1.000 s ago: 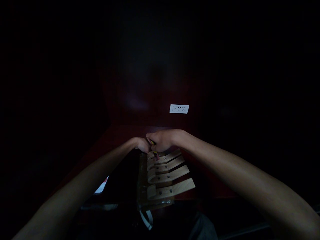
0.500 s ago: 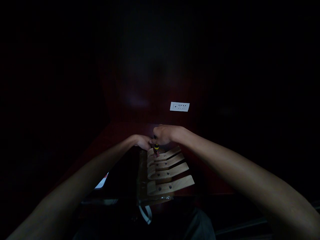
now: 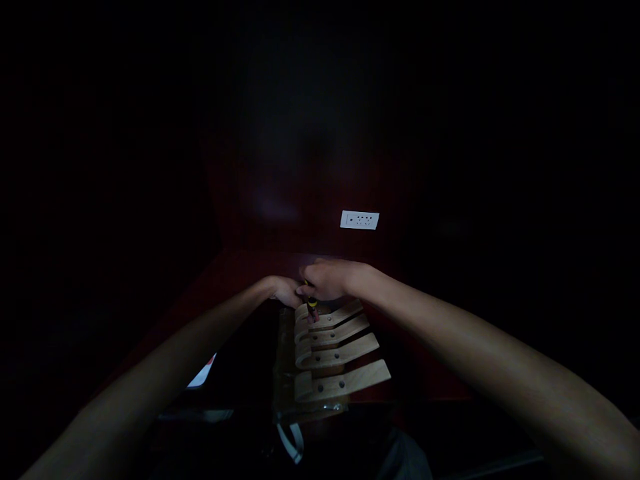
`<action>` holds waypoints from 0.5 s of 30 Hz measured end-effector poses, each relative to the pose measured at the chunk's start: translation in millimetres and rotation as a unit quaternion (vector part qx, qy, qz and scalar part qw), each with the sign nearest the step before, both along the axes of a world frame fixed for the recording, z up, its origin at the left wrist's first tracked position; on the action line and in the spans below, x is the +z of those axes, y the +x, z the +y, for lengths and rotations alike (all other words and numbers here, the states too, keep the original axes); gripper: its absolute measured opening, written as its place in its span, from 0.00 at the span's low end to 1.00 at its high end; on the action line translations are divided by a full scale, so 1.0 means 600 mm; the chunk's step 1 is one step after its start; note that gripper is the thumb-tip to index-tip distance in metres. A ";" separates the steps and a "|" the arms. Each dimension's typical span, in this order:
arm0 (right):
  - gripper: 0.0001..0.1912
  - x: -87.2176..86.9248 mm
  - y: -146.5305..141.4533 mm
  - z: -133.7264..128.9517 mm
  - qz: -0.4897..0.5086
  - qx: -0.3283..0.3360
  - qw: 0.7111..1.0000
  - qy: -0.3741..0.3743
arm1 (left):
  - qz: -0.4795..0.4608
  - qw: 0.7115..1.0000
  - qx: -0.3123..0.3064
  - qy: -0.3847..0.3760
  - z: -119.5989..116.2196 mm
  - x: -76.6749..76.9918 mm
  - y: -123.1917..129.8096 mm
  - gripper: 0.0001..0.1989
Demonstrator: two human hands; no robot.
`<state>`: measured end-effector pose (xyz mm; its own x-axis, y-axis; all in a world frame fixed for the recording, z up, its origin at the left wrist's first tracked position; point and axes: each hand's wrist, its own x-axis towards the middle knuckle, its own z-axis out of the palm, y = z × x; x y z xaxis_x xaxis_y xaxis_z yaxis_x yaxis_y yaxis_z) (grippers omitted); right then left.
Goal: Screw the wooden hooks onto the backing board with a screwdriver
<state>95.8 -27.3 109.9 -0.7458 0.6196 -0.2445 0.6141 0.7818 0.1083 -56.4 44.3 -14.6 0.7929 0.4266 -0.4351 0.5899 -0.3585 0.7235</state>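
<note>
Pale wood is picked out in the head view: four bent hooks [image 3: 360,347] are ranged along a brown board [image 3: 284,350], its long axis running away from the body. At the far end, a yellow-banded tool [image 3: 313,303] is clasped in the right hand [image 3: 327,279], pointed steeply down; the farthest hook lies directly below that grip. The left hand [image 3: 287,291] is placed beside its curl; whether those fingers are closed cannot be told.

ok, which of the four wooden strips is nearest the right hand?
The far-end strip, top of the row in view. The right hand and the yellow-banded tool it holds are close by it; the other three lie nearer the wearer.
</note>
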 end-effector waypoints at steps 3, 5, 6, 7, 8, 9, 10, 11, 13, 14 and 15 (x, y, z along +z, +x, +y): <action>0.19 0.004 0.001 -0.004 -0.007 -0.014 0.999 -0.047 | -0.002 1.000 0.002 0.026 -0.002 0.003 0.000 0.16; 0.18 0.004 0.007 -0.003 0.009 0.000 0.999 -0.053 | 0.000 1.000 0.003 0.023 -0.005 0.004 0.003 0.17; 0.18 0.002 0.011 0.000 0.018 0.009 0.999 -0.046 | -0.001 1.000 0.005 0.014 -0.006 0.003 0.004 0.17; 0.18 0.001 0.015 0.003 0.020 0.013 0.999 -0.037 | -0.004 1.000 0.010 0.004 -0.007 0.003 0.005 0.19; 0.18 -0.002 0.019 0.007 0.017 0.011 0.999 -0.028 | -0.007 1.000 0.019 -0.004 -0.008 0.002 0.006 0.20; 0.18 -0.003 0.021 0.010 0.007 0.005 1.000 -0.021 | -0.012 0.999 0.028 -0.010 -0.008 0.001 0.006 0.21; 0.19 -0.005 0.022 0.013 -0.004 -0.001 1.000 -0.017 | -0.016 0.999 0.036 -0.014 -0.009 0.001 0.006 0.21; 0.20 -0.006 0.022 0.014 -0.013 -0.007 1.000 -0.013 | -0.017 0.999 0.040 -0.014 -0.009 0.000 0.005 0.21; 0.20 -0.005 0.020 0.013 -0.010 -0.016 1.000 -0.017 | -0.011 0.999 0.032 -0.014 -0.009 0.001 0.004 0.19; 0.20 -0.004 0.018 0.011 -0.001 -0.019 0.999 -0.028 | -0.006 1.000 0.025 -0.013 -0.009 0.002 0.004 0.18; 0.21 -0.003 0.016 0.008 0.010 -0.021 0.999 -0.043 | 0.000 1.000 0.019 -0.010 -0.009 0.002 0.003 0.17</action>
